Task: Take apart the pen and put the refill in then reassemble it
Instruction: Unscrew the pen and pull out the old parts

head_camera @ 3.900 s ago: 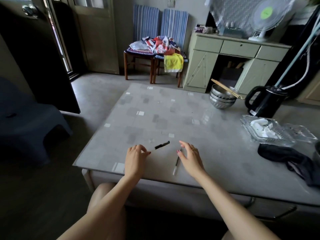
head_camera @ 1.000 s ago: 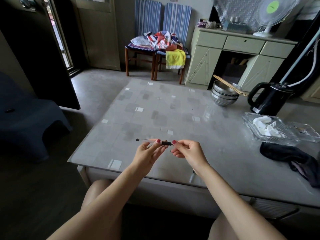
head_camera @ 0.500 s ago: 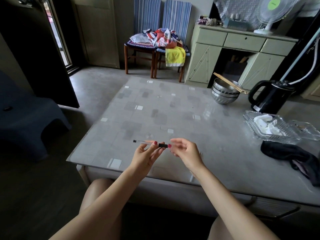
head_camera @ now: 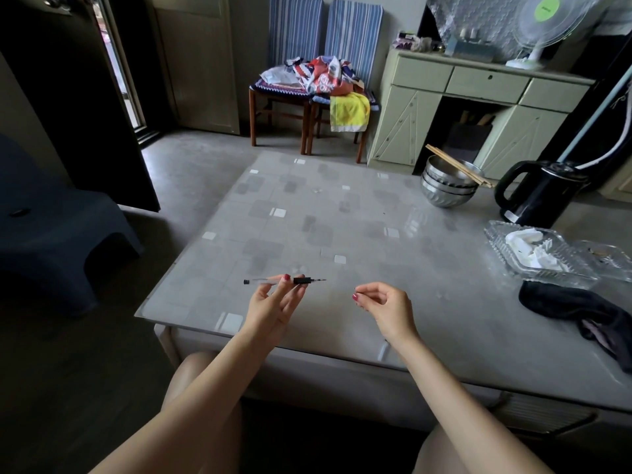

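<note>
My left hand [head_camera: 273, 307] is raised above the near part of the table [head_camera: 427, 302] and pinches a pen [head_camera: 284, 281] held level. The pen has a clear barrel with a black end cap on the left, a black grip, and a thin tip pointing right. My right hand [head_camera: 383, 307] hovers a hand's width to the right of the tip and does not touch the pen. Its thumb and forefinger are curled close together, and I cannot tell if anything small sits between them. A pale thin stick [head_camera: 383, 351] lies at the table's front edge, mostly hidden by my right wrist.
At the back right stand stacked steel bowls [head_camera: 444, 186] with chopsticks across them and a black kettle [head_camera: 540, 193]. A clear plastic tray [head_camera: 533, 254] with white scraps and a dark cloth [head_camera: 581, 309] lie at the right. A dark stool [head_camera: 61, 234] stands to the left.
My right hand has let go of the pen's grip end and moved right. The pen stays level in my left hand, with its tip now showing.
</note>
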